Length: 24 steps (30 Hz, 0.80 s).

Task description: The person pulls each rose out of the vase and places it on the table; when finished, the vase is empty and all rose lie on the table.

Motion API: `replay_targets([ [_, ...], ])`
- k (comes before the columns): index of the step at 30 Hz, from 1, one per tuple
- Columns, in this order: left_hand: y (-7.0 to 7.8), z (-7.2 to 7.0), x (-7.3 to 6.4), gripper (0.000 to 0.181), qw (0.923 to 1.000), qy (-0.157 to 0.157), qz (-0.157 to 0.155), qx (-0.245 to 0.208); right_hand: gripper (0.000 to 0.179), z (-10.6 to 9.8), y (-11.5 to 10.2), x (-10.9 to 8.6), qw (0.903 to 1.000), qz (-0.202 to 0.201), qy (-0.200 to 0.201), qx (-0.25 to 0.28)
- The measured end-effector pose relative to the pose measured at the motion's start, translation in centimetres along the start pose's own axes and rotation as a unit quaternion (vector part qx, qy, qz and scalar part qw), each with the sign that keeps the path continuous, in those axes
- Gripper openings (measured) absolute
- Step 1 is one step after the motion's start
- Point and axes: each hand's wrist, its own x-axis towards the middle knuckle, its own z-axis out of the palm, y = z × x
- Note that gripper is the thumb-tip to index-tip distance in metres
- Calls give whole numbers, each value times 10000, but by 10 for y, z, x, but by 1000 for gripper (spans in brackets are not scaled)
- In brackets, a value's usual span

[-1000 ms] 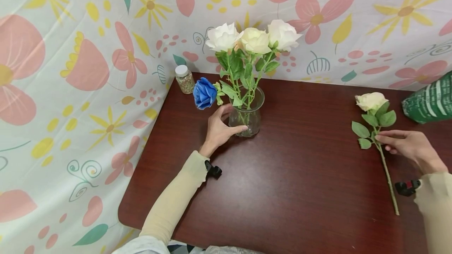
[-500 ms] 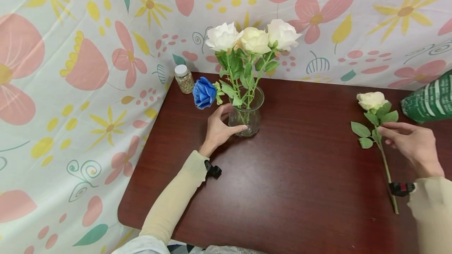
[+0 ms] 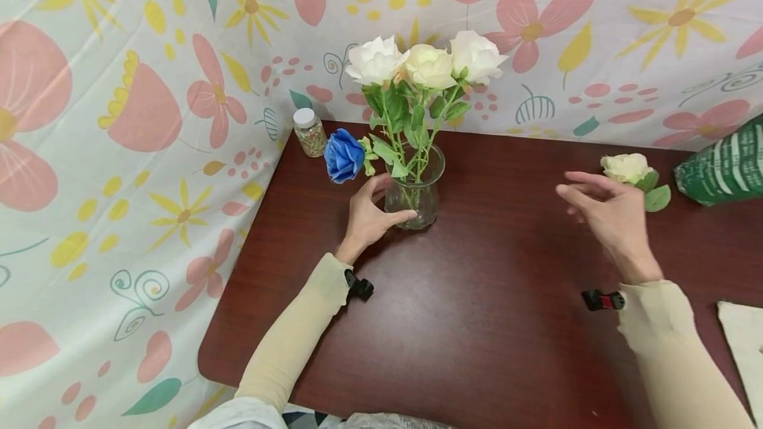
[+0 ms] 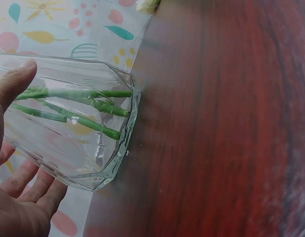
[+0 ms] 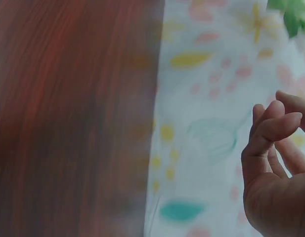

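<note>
Grips the vase low with the left hand, setting the thumb to its near face and bending the fingers round behind. Hovers over the tabletop with the right hand, fingers and thumb loosely bent, tips near one another, holding nothing. Has the vase standing upright toward the back, well to the left of the right hand. Looks clear in the glass, faceted toward the base, with green stems slanting inside. Bears two white roses and a cream rose above the rim, plus a blue rose leaning out leftward. Hides part of a loose rose behind the right hand, near a green packet. Tucks a jar into the back left corner, near the floral cloth. Leaves a broad stretch of tabletop between vase and right hand, and another from vase to front edge.
</note>
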Motion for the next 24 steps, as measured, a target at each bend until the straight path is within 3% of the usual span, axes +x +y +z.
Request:
replay_targets([
  [6, 0, 1, 0, 83, 10000, -23, 26, -43, 29, 52, -27, 1, 9922, -261, -313, 1176],
  [11, 0, 0, 1, 83, 9999, 26, 30, -125, 30, 90, -49, 7, 9823, -603, -639, 1654],
  [16, -1, 0, 3, 83, 10000, 33, 12, -88, 31, 119, -65, 17, 9734, -774, -989, 1918],
  [24, -3, 0, 2, 83, 9999, 31, 35, -139, 32, 152, -81, 31, 9671, -892, -1296, 2001],
])
